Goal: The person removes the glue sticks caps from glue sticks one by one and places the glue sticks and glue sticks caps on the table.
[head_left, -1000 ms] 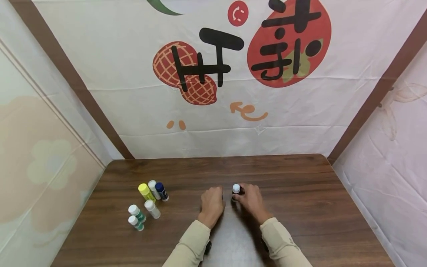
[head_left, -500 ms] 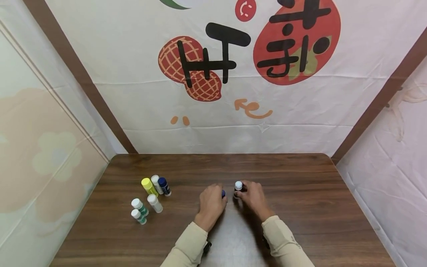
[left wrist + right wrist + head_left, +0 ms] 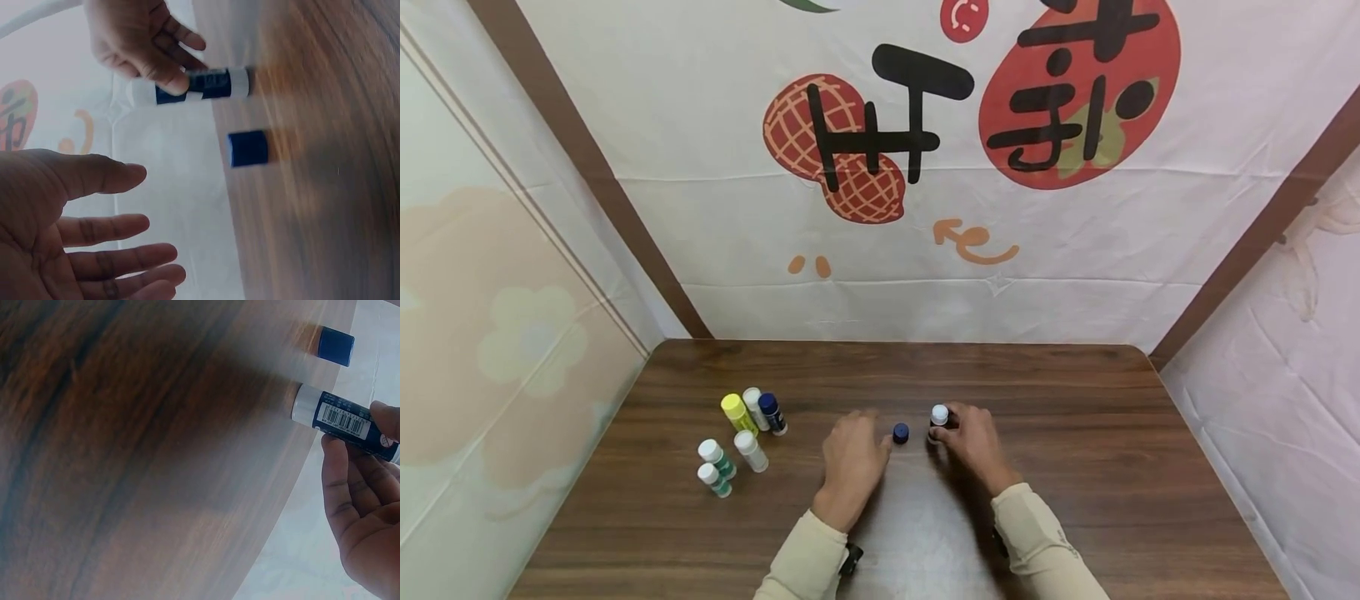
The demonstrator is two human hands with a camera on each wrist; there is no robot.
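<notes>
My right hand pinches a dark blue glue stick between thumb and fingers. It stands upright with its white base at the table and its pale top uncovered; a barcode on the glue stick faces the right wrist camera. Just left of it, a dark blue cap sits by itself on the wood. My left hand is beside the cap, apart from it. In the left wrist view the fingers of that left hand are spread and hold nothing, with the blue cap beyond them.
On the left of the brown table stand several small capped sticks: a yellow one, a navy one, two white ones, and two green-and-white ones. A printed cloth hangs behind the table's far edge.
My left hand has let go of the blue cap, leaving it on the table, and has drawn back to the left. The right hand still holds the glue stick. The head view has shifted slightly.
</notes>
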